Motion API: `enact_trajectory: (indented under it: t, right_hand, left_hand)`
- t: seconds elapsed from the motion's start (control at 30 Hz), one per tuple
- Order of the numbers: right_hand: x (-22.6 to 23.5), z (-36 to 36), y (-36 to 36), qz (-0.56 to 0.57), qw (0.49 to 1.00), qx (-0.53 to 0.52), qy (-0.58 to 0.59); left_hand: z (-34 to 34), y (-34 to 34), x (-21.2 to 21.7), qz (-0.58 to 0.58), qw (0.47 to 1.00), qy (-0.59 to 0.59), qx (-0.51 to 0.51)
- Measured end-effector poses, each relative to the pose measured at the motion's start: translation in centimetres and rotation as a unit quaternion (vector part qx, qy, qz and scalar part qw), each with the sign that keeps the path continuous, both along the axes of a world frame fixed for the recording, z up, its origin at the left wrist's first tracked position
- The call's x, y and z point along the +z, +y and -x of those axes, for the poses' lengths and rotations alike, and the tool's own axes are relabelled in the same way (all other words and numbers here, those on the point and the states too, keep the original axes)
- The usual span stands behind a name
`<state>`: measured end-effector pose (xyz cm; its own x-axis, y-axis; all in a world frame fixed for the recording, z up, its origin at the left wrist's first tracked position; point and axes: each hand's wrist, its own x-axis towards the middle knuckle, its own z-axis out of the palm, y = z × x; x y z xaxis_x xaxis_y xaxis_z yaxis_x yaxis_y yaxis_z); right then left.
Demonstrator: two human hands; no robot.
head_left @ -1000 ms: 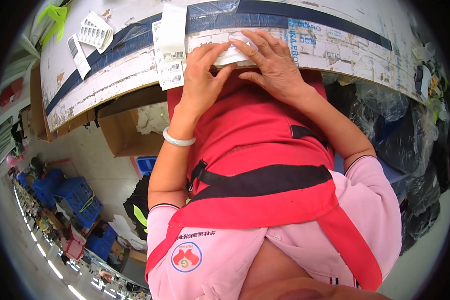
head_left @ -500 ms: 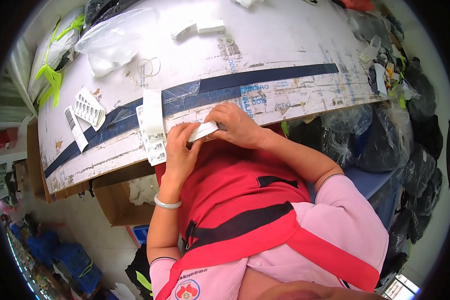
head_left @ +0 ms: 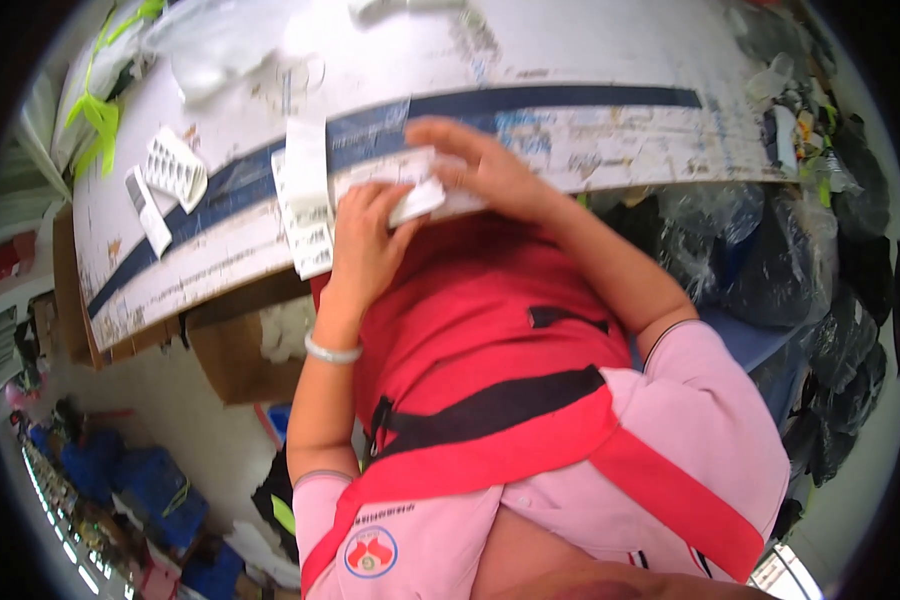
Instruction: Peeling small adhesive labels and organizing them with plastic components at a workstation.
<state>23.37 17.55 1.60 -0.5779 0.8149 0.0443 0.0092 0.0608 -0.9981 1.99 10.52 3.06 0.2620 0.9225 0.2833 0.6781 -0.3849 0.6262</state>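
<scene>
Both hands pinch a small white paper packet at the table edge: left hand and right hand closed on its ends; light, floppy, probably creases easily, best held by edges.

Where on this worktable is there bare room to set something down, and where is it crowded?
The worktable is bare to the right of the right hand, along the dark stripe and above it. It is crowded at the left hand with paper strips, farther left with white trays, and under the clear bag.
</scene>
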Motion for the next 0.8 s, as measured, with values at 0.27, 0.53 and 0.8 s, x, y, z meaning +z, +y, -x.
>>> enact_trajectory:
  t: [0.27, 0.53, 0.8]
  right_hand:
    - [-0.3, 3.7, -1.8, 0.192, 0.96, -0.097, 0.181]
    - [0.2, 3.9, -2.6, 0.148, 0.978, -0.077, 0.128]
    - [1.4, -0.3, -3.3, -0.256, 0.953, 0.01, -0.164]
  left_hand:
    - [-0.1, 0.4, -0.8, -0.003, 1.0, -0.021, 0.006]
    - [0.3, -0.1, -1.5, -0.023, 1.0, -0.015, 0.003]
    - [0.6, -1.7, -0.8, -0.15, 0.988, -0.022, 0.027]
